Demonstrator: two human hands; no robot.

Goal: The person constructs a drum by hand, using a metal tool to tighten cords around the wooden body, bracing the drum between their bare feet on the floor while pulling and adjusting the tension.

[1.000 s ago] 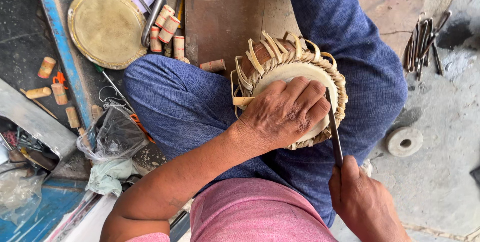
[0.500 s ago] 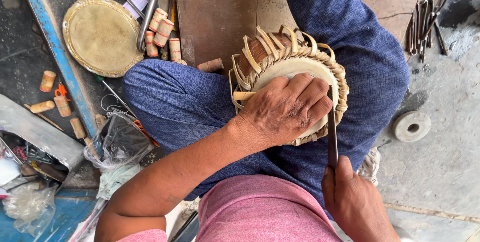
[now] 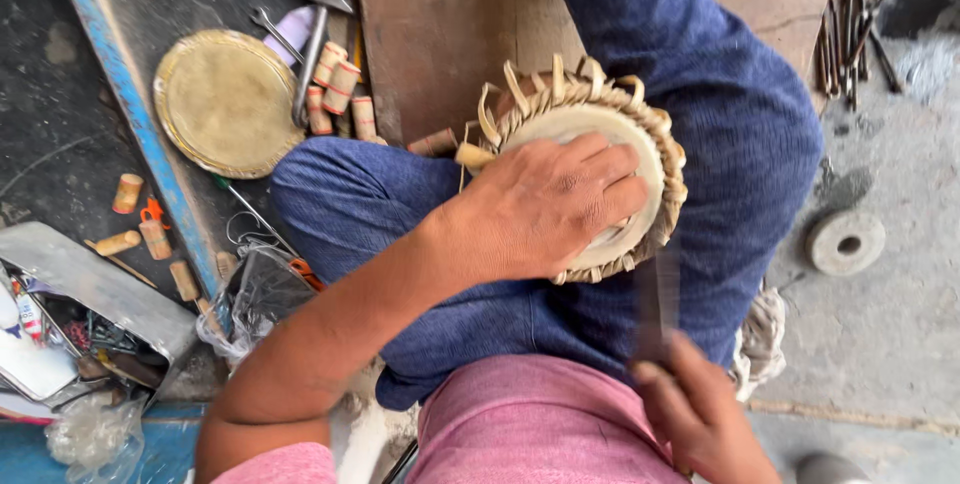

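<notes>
A small hand drum (image 3: pixel 640 134) with a pale skin head and tan laced straps around its rim rests between my blue-trousered legs. My left hand (image 3: pixel 540 209) lies flat on the drum head, fingers spread, pressing it down. My right hand (image 3: pixel 705 414) is at the bottom right, closed around a thin dark flat tool (image 3: pixel 657 294) that is blurred. The tool's tip reaches up to the drum's lower right rim.
A round brass plate (image 3: pixel 225 102) lies at upper left beside a hammer (image 3: pixel 312 39) and several short wooden pegs (image 3: pixel 340 94). A blue bar (image 3: pixel 130 114) runs down the left. Metal rods (image 3: pixel 850 34) lie at top right, a grey disc (image 3: pixel 846 242) at right, a cluttered tray (image 3: pixel 70 329) at lower left.
My right hand with the tool has shifted down and left along the drum's rim, now blurred. My left hand stays on the drum head. The view has tilted slightly.
</notes>
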